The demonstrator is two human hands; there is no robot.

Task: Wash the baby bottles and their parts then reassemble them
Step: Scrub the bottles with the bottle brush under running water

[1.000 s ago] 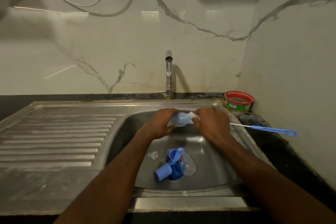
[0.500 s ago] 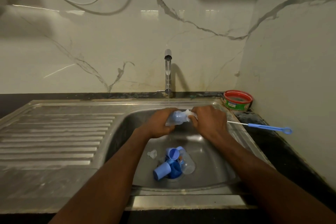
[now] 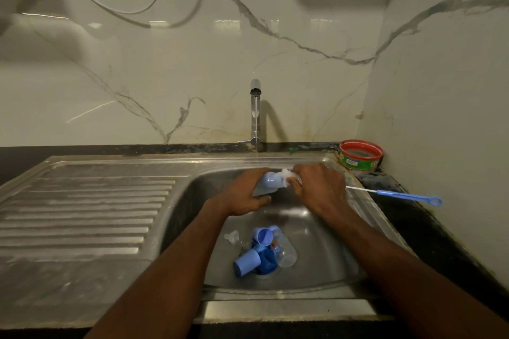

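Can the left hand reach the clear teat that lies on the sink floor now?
Probably not at once: the left hand grips the bottle being scrubbed. The clear teat lies uncovered below it, apart from the blue parts, so once freed the way looks open.

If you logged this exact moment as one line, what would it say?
step: scrubbing bottle | left hand: holds baby bottle | right hand: works bottle brush into it | tap: running | loose parts: in sink
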